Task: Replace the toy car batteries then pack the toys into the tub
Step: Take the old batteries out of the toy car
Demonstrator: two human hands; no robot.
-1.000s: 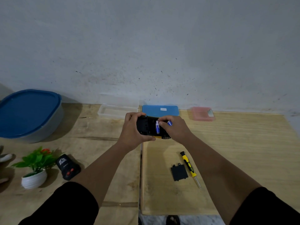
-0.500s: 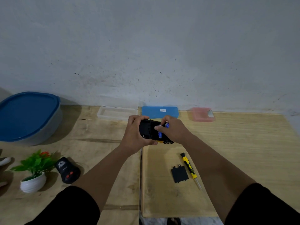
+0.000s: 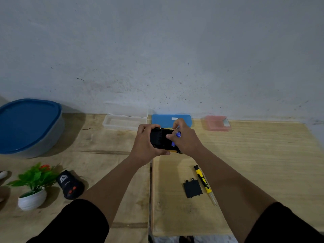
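Fingers (image 3: 169,136) on upturned car (image 3: 162,138) (crosswise)

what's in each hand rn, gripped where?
Left hand grips the upturned toy car round its left end. Right hand pinches a blue battery over the car's underside.

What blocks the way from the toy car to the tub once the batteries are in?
The tub has its blue lid on, so the car, gripped by the left hand, cannot go in yet. The bare table lies between them.

Both hands (image 3: 185,139) hold the toy car (image 3: 162,138) above the table (image 3: 263,163).
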